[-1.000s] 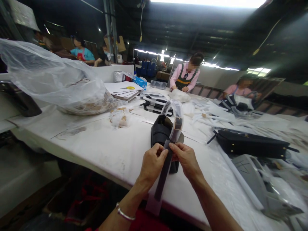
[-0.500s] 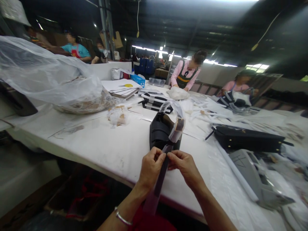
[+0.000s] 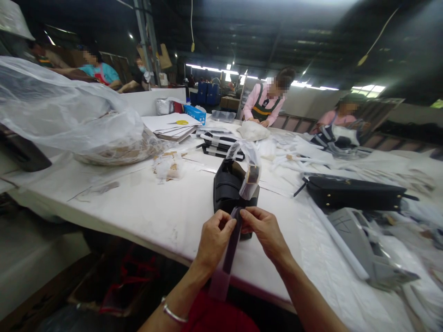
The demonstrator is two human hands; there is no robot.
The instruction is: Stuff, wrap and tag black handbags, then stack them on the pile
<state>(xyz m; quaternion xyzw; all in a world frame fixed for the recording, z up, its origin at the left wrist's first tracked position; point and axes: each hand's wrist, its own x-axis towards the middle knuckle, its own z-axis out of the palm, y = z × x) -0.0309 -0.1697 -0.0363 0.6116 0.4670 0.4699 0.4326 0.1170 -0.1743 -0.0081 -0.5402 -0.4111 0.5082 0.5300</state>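
A black bag (image 3: 226, 188) stands at the table's front, with a strap (image 3: 252, 177) in clear plastic film arching up over it. From the bag toward me hangs a long dark strip (image 3: 232, 246), also in clear plastic, its loose lower end past the table edge. My left hand (image 3: 215, 235) pinches the strip's left edge between thumb and finger. On the opposite edge, my right hand (image 3: 263, 228) is closed in a pinch close to the bag, its curled fingers partly hidden. The two thumbs nearly meet.
To the right lie a black bag with gold studs (image 3: 356, 192) and a grey tape dispenser (image 3: 372, 249). A big clear plastic bag (image 3: 69, 110) bulges at left. Yellow scissors (image 3: 182, 122) rest on white sheets. Across the table a person (image 3: 265, 103) in an apron handles white material.
The whole view has shifted slightly left and up. Both hands keep their pinch on the strip, whose upper part now sits a little farther left of the film-covered strap.
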